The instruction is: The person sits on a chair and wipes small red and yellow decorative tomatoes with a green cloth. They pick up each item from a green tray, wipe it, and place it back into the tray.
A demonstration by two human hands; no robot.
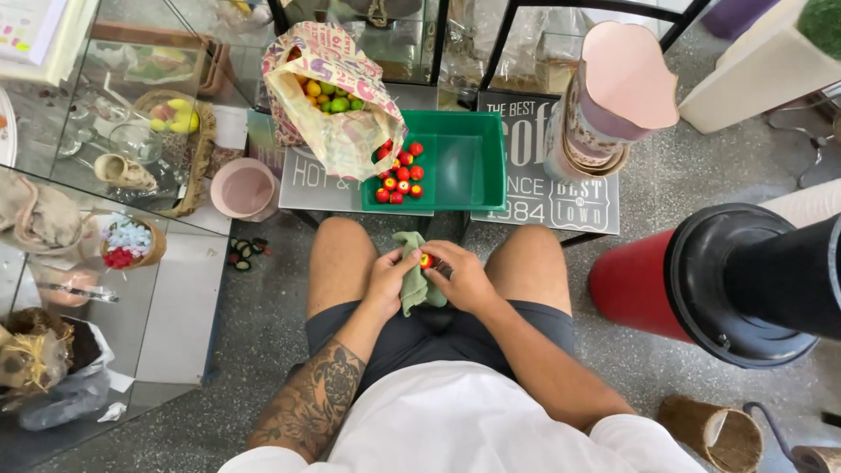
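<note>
I sit with my knees apart and both hands over my lap. My left hand (388,278) grips a green cloth (415,291) that hangs down between my thighs. My right hand (462,276) pinches a small red toy fruit (426,260) against the top of the cloth. In front of my knees stands a green tray (469,158) with several small red fruits (399,175) heaped at its left side. A patterned paper bag (337,96) leans over the tray's left edge, holding several yellow and green fruits (328,95).
The tray rests on grey printed mats (561,197) on a low table. A pink bowl (243,188) and glass shelves with baskets stand at left. A pink tube stack (613,96) is at right, and a red and black cylinder (701,280) beside my right knee.
</note>
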